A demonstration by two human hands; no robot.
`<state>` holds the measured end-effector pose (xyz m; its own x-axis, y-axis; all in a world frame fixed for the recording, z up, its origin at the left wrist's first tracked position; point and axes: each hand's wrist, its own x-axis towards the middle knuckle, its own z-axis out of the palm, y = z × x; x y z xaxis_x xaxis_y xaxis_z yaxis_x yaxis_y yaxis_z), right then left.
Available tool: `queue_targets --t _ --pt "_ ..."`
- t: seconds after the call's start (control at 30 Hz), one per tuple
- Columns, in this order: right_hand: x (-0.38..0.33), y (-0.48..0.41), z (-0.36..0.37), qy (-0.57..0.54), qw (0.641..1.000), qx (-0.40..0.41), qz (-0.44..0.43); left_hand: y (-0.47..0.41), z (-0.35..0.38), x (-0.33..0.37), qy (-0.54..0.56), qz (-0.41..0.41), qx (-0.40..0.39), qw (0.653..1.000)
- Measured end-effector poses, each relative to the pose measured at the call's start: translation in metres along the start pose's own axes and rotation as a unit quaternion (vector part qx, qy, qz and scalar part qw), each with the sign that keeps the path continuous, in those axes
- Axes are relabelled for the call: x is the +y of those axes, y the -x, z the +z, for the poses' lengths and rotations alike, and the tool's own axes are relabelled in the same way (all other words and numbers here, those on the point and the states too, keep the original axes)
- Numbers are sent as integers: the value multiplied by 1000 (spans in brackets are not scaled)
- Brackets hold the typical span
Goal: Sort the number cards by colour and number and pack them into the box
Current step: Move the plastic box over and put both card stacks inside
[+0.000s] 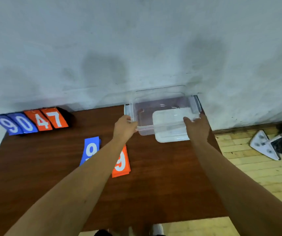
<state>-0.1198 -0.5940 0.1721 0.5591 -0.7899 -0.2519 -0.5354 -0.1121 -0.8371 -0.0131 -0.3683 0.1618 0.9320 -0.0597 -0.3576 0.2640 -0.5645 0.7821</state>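
Far left, a scoreboard (34, 121) stands against the wall, flaps showing blue 9, 0 and orange 4, 7. Mid-table lie two sorted stacks: blue cards (90, 149), then orange cards (121, 163), each topped by a 9 and partly hidden by the left forearm. The left hand (124, 127) grips the box (162, 108) at its near-left rim, likely to steady it. The right hand (198, 127) is clamped on the lid (169, 128), which leans at the box's near-right corner, apparently clearing the opening for packing. Box appears empty.
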Motion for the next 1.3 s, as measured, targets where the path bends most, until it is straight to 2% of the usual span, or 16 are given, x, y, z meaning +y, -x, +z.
queue_targets --t 0.13,0.37,0.8,1.03,1.3 --pt "-35 50 44 5 998 -48 -38 18 -72 -25 -30 -7 61 998" --pt "-81 142 139 19 987 -104 -119 32 -200 -99 16 -38 126 991" --pt "-94 301 341 32 986 -137 -85 -3 -410 -261 12 -65 121 990" --pt "-91 359 411 103 982 -151 -42 -22 -462 -326 29 -112 103 988" --pt "-70 375 445 235 956 -175 -7 -35 -467 -362 -10 -114 95 989"
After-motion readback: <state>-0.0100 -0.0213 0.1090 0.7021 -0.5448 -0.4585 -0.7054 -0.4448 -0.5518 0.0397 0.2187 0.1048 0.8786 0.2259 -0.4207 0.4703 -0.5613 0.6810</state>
